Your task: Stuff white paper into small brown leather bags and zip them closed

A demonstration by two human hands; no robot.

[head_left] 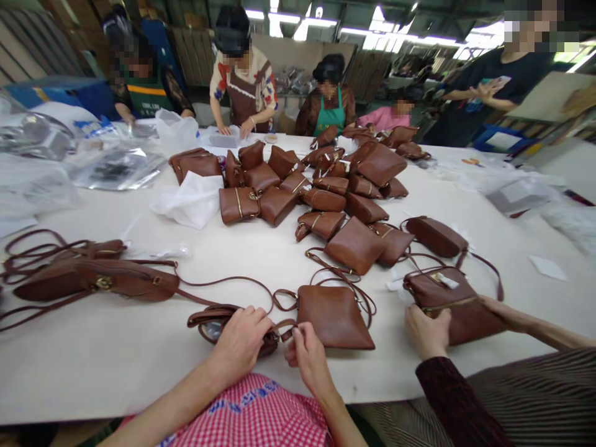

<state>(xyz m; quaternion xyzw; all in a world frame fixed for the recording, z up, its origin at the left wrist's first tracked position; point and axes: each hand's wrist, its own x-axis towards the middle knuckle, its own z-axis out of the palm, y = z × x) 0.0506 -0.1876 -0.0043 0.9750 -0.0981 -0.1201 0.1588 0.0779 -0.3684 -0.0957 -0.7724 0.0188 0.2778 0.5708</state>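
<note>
I am looking down at a wide white desk [116, 366] scattered with small brown leather shoulder bags. My left hand [242, 338] lies palm down, fingers curled over a dark brown strap loop [209, 318] bunched on the desk close to its near edge. My right hand [305, 351] sits just beside it, thumb and fingers pinching the end of the strap where it joins a flat brown bag [334, 316], which lies just beyond that hand. To my right, a co-worker's hand [426, 332] in a dark sleeve presses against another brown bag [459, 304] with a zip along its front, and their other forearm reaches along that bag's far side. At the left of the desk lies an open bag with long straps [93, 279] spread out in loops. In the middle and far part of the desk is a heap of the same brown bags [321, 186], some stacked on one another, with a crumpled white plastic bag [190, 198] just left of the heap. Clear plastic wrappers [116, 167] lie at the far left. Across the desk several people stand or sit with their hands on the surface; one wears a green apron [333, 117]. A red and white checked cloth [251, 413] covers my lap at the desk's near edge
</note>
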